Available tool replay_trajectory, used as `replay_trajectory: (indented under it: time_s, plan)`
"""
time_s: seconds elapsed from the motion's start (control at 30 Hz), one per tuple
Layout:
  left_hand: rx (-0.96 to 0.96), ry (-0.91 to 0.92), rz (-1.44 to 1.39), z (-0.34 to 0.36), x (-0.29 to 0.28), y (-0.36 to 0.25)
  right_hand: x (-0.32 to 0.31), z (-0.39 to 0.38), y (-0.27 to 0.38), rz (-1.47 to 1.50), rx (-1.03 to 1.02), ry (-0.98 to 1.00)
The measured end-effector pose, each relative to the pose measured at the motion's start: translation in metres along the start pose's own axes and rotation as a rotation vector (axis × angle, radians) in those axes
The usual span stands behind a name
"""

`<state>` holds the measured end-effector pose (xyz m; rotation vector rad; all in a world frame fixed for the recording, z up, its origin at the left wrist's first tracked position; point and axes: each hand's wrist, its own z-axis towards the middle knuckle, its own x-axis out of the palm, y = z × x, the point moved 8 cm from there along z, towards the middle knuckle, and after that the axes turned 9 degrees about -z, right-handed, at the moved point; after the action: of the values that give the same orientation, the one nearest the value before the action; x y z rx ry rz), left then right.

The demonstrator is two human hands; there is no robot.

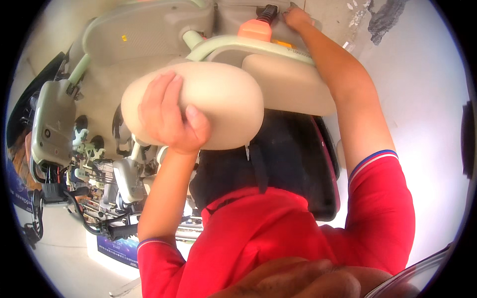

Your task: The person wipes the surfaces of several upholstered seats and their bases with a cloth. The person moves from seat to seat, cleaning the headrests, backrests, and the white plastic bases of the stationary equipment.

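Across the beige padded scooter saddle point(231, 99) lies my left hand point(171, 114), its fingers bent lightly over the cushion and the thumb apart. Farther off, my right hand point(297, 19) reaches to the grey-beige body panel point(231, 22) at the top of the view. Its fingertips are partly hidden and small there, so what they touch is unclear. Close to that hand sits an orange plug-like piece point(255, 31) with a black ribbed sleeve point(268, 14). A second beige pad point(290, 82) lies beyond the saddle, under a pale green frame tube point(218, 45).
To the left stands a scooter's beige front housing point(52, 121) with black cables and a handlebar grip point(121, 231). Several more scooters crowd behind it. A blue printed box point(117, 251) is on the floor. White floor point(422, 109) lies to the right.
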<state>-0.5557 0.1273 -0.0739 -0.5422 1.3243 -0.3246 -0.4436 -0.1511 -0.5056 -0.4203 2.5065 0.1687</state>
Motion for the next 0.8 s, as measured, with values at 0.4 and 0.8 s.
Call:
replay_trajectory:
  time_s: [0.4, 0.8]
  plan:
    - [-0.080, 0.224, 0.030, -0.004, -0.003, 0.000, 0.012, 0.008, -0.097, -0.132, 0.302, 0.362]
    - [0.002, 0.082, -0.029, -0.002, 0.003, -0.001, 0.000, -0.014, -0.035, -0.258, 0.116, 0.334]
